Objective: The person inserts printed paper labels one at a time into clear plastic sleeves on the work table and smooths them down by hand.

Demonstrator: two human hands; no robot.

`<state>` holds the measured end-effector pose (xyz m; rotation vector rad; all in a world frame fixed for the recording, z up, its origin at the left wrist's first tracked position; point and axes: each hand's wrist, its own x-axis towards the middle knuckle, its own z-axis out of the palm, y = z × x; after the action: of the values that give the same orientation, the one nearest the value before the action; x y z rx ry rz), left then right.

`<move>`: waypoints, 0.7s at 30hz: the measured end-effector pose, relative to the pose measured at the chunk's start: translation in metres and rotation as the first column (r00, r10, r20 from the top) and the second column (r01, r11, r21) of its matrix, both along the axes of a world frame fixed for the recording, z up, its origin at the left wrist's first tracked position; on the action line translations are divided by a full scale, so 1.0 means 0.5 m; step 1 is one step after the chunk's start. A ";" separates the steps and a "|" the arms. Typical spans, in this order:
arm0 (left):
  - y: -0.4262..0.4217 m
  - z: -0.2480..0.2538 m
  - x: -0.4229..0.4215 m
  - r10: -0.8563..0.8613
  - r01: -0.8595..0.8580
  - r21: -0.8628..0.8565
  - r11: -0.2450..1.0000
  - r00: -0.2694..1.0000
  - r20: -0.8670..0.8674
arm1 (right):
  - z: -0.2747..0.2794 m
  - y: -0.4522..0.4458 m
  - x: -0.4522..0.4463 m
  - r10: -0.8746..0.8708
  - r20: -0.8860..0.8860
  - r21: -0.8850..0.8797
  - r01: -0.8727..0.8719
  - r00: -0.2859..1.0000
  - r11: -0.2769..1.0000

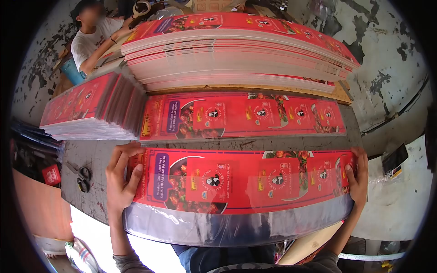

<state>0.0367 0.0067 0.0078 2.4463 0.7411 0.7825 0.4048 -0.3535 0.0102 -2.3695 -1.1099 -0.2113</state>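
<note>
A long red printed panel (246,182) with panda logos and food pictures lies across the near side of the table. Clear plastic (227,225) covers its lower part and extends toward my body. My left hand (124,175) grips the panel's left end, thumb on top and fingers curled over the far corner. At the opposite end, my right hand (358,177) holds the right edge the same way. Just beyond lies another red panel (236,119) in clear plastic, flat on the grey table (98,154).
Black-handled scissors (82,177) lie left of my left hand. A stack of plastic-covered panels (98,107) stands at the back left, and a tall pile of red panels (236,54) at the back. Another person (93,38) sits at the far left. A phone-like dark object (395,158) lies at right.
</note>
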 end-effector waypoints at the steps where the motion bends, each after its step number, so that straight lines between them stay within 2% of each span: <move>1: 0.000 0.000 0.001 -0.001 0.001 0.005 1.000 1.000 -0.004 | 0.001 0.001 0.000 -0.003 -0.011 0.002 0.003 1.000 1.000; 6: -0.004 0.004 -0.001 0.009 -0.010 -0.009 1.000 1.000 -0.025 | -0.006 -0.004 0.001 -0.008 0.016 0.003 0.007 1.000 1.000; 12: -0.004 0.001 -0.001 -0.010 0.011 0.050 0.999 1.000 -0.019 | -0.006 -0.007 -0.004 -0.020 0.001 0.029 0.020 1.000 0.999; 14: -0.004 0.000 0.000 -0.016 0.016 0.042 0.999 1.000 0.003 | -0.001 -0.007 -0.007 -0.024 -0.023 -0.030 0.023 0.999 0.999; 21: -0.007 -0.001 -0.002 -0.013 0.012 0.063 0.998 1.000 0.011 | -0.006 -0.006 -0.004 0.003 0.058 0.017 -0.004 0.998 1.000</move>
<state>0.0358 0.0034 0.0074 2.4976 0.7067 0.8262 0.4027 -0.3564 0.0074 -2.3597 -1.1343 -0.2889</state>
